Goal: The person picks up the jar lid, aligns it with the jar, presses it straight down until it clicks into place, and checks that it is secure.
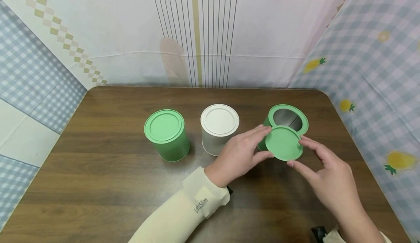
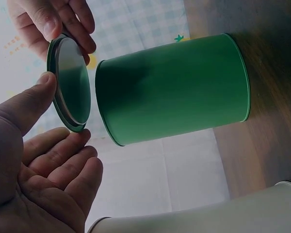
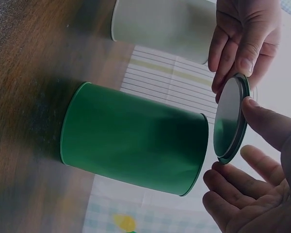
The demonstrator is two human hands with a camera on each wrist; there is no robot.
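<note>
A round green lid (image 1: 284, 143) is held between both hands just above and in front of an open green can (image 1: 305, 116). My left hand (image 1: 241, 152) pinches the lid's left edge between thumb and fingers. On the opposite edge, my right hand (image 1: 331, 175) grips it the same way. Both wrist views show the lid (image 2: 72, 82) slightly apart from the mouth of the upright can (image 3: 133, 138). The can's bare metal inside shows behind the lid in the head view.
Left of the open can stands a white can (image 1: 220, 121) with its lid on, close beside my left hand. Farther left is another green can (image 1: 167, 135), also lidded. All stand on a dark wooden table (image 1: 98, 177), with patterned cloth (image 1: 131, 28) hanging behind and at the sides.
</note>
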